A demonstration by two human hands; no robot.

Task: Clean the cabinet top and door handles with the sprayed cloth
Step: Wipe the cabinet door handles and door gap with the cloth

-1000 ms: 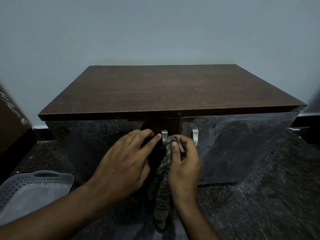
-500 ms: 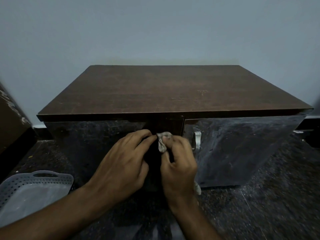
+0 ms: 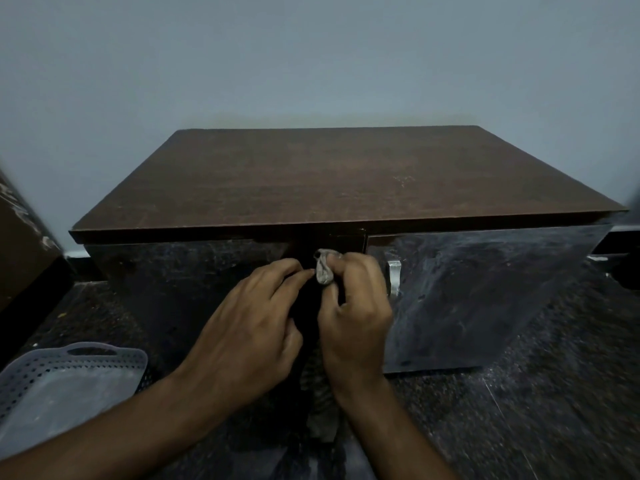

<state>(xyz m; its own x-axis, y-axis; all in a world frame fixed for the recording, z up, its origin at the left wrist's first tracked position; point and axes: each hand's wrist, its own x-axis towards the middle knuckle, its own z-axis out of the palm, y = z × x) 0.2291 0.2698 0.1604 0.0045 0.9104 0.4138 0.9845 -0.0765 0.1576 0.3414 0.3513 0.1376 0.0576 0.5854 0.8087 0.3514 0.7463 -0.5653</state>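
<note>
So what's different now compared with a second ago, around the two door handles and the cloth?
The right hand has wrapped the cloth over the left door handle, which showed bare a second ago and is now covered. The cloth is bunched up higher in that grip. The left hand rests on the left door as before. The right door handle, cabinet top and basket are unchanged.

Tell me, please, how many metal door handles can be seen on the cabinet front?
1: the silver metal door handle on the right door, beside the right hand. A second may be hidden under the bunched grey cloth it grips.
</note>
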